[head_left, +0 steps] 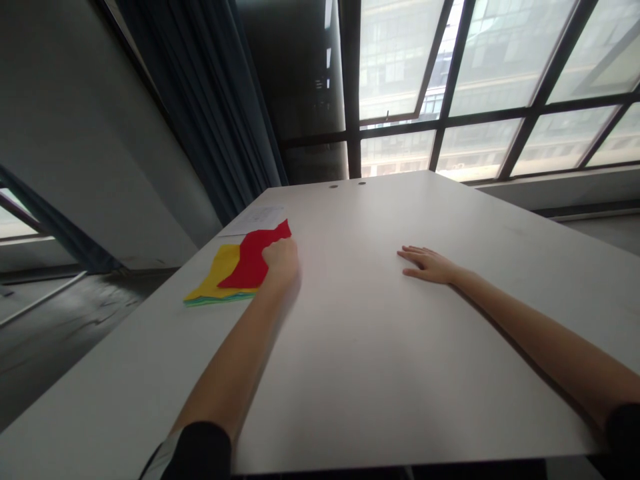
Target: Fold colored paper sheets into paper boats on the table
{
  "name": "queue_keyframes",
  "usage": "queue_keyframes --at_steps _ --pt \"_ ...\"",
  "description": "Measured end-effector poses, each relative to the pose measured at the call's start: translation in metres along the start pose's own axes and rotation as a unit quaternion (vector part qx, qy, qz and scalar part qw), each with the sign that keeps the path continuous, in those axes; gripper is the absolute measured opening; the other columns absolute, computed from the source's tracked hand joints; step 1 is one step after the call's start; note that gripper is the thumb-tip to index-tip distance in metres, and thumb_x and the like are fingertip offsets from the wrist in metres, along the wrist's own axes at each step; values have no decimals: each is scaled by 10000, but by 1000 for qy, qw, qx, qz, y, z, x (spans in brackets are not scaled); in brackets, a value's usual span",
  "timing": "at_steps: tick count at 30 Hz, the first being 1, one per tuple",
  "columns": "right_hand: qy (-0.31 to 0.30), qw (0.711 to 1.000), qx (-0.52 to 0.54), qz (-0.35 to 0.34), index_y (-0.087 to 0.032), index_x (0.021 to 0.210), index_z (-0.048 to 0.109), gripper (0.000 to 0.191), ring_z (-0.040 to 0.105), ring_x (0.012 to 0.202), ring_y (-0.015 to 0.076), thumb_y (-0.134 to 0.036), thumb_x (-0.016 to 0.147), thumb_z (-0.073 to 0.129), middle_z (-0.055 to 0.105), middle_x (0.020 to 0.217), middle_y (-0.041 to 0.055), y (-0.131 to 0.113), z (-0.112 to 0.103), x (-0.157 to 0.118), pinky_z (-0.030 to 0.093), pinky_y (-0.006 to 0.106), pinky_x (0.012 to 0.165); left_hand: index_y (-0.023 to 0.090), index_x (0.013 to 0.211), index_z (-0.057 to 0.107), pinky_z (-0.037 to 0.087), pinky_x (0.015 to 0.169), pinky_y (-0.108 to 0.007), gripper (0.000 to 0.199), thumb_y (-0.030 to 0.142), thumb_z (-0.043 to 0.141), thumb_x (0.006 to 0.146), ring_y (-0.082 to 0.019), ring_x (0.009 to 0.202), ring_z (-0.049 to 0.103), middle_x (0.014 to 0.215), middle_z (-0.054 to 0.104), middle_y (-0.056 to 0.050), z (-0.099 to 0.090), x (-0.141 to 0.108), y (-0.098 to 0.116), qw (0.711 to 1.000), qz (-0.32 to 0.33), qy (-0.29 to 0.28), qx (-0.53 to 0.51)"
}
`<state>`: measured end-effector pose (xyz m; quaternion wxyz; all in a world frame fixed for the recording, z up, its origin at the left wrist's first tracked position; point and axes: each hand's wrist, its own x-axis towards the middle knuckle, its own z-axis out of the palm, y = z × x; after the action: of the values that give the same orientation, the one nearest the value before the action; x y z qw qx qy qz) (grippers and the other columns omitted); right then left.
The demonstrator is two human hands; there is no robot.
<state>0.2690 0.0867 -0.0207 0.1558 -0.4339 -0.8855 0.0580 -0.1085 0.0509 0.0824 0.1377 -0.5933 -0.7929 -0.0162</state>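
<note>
My left hand [283, 259] is closed on the right edge of a red cloth [254, 257], whose far corner sticks up beyond my fist. The red cloth is partly lifted and rumpled. Beneath it lies a yellow cloth [219, 270] on a stack with green and blue-green edges [220, 299]. My fingertips on that side are hidden behind the hand. To the right, my right hand [429, 265] rests flat on the white table [350, 347], fingers stretched out and thumb apart, holding nothing.
A printed white sheet [255, 219] lies on the table beyond the cloths. Two dark round spots [334, 187] mark the table's far end. A dark blue curtain [200, 87] hangs behind the left edge, and windows [480, 87] stand at the back right.
</note>
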Motion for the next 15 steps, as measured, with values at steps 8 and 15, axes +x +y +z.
queue_keyframes --at_steps 8,15 --pt "-4 1000 -9 1 -245 1339 394 651 349 1274 286 -602 795 412 375 1395 95 5 0 1 275 488 1043 110 910 591 472 628 -310 272 91 327 847 -218 753 633 795 639 -132 1 -53 67 929 369 39 0" --pt "82 993 71 38 -272 1266 475 495 487 1161 233 -506 884 263 537 1257 54 6 0 4 358 438 1005 129 808 558 452 575 -284 232 188 344 876 -186 684 601 758 613 -90 15 -76 90 829 558 29 -24"
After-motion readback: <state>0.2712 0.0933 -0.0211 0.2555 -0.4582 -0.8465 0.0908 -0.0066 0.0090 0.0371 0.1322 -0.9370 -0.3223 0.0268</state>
